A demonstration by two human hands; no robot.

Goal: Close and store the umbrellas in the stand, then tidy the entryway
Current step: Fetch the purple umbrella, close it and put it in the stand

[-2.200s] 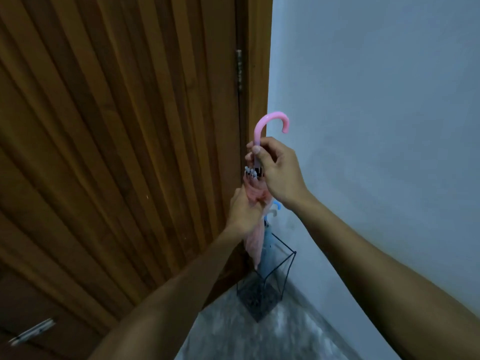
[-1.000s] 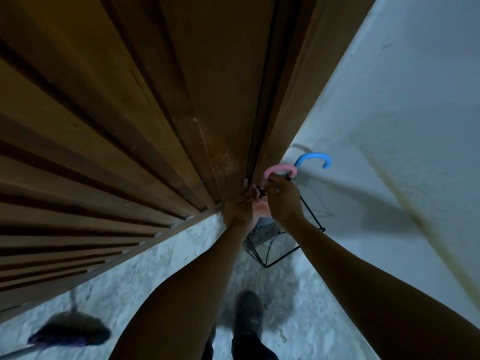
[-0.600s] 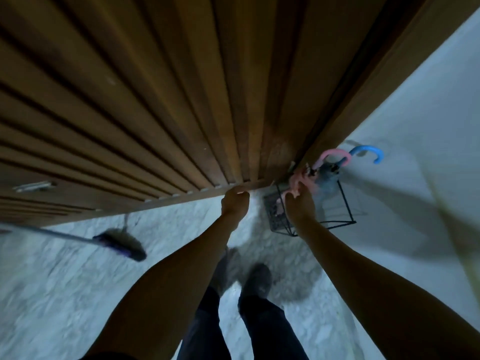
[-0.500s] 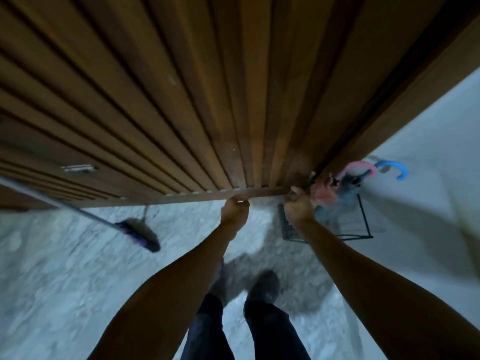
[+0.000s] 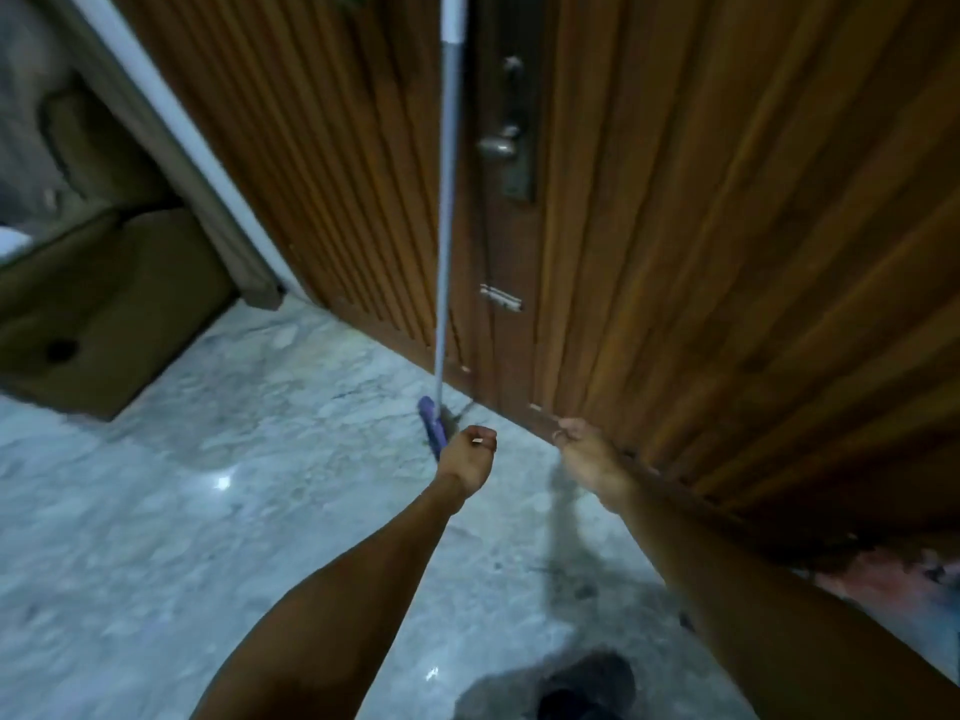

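Observation:
My left hand (image 5: 467,454) is curled into a loose fist with nothing in it, just right of the purple broom head (image 5: 434,426). My right hand (image 5: 582,449) hangs empty with slack, bent fingers near the bottom edge of the wooden door (image 5: 727,252). A blurred pink patch of the pink umbrella (image 5: 893,579) shows at the lower right edge, behind my right forearm. The stand and the blue umbrella are out of view.
A broom with a long grey handle (image 5: 444,226) leans upright against the door beside the metal door handle (image 5: 498,145). A brown cardboard box (image 5: 104,304) stands at the left. Pale marble floor (image 5: 208,511) spreads below; my dark shoe (image 5: 587,688) is at the bottom.
My right hand let go of the pink umbrella in the stand. My view swung left, so the stand left the frame and the broom now stands straight ahead of my hands.

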